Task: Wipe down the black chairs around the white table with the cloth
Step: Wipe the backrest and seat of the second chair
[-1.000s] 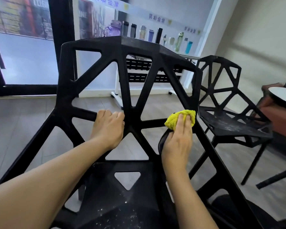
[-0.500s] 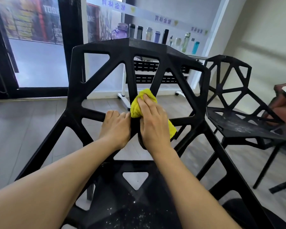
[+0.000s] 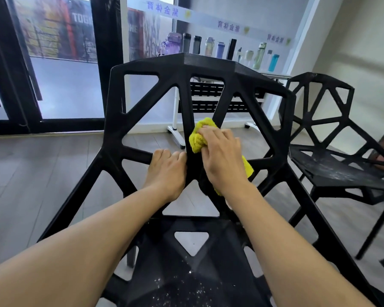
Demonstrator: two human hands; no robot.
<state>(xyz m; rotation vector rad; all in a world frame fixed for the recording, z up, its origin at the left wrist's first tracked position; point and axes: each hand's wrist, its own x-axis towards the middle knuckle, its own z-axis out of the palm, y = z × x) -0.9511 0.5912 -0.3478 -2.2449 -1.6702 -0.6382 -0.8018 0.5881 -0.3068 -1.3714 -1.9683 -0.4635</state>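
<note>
Two black lattice chairs stand here: the near chair (image 3: 200, 63) right under the person, a second chair (image 3: 319, 134) off to its right. The left hand (image 3: 167, 171) curls its fingers over a horizontal strut of the near backrest. The right hand (image 3: 222, 158) grips one bunched yellow cloth (image 3: 200, 135) and presses it against the central struts. White specks dust both seats. A row of about a dozen bottles (image 3: 220, 49) lines the shelf behind.
</note>
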